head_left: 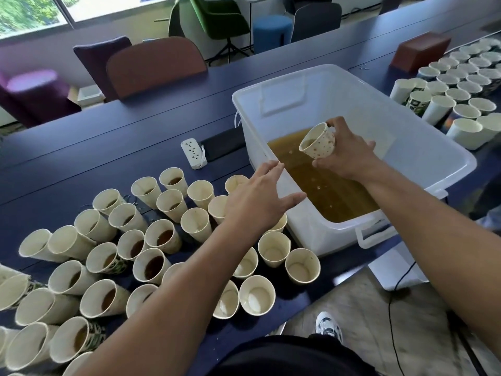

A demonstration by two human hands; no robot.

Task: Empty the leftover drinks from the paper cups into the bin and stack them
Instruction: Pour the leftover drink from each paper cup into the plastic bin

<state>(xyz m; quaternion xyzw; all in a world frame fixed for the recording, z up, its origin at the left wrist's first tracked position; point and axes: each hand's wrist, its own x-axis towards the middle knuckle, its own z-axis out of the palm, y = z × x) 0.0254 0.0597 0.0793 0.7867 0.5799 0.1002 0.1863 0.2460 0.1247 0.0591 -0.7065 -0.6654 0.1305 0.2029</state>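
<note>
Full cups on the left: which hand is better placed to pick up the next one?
Left. The left hand hovers open right above the cups with drink; the right hand is busy tilting a cup over the bin.

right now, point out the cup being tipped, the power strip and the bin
tipped paper cup (pixel 319 142), head view, spotted side wall
power strip (pixel 193 153), head view, socket face
plastic bin (pixel 311 234), head view, near wall

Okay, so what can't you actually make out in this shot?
Head view only:
- Whether the tilted cup in the right hand is fully drained; its inside is shadowed.
- Cups under the left hand and forearm are covered.
- Cups at the left edge are cut off.
- Far cups are too small to tell their contents.
</note>
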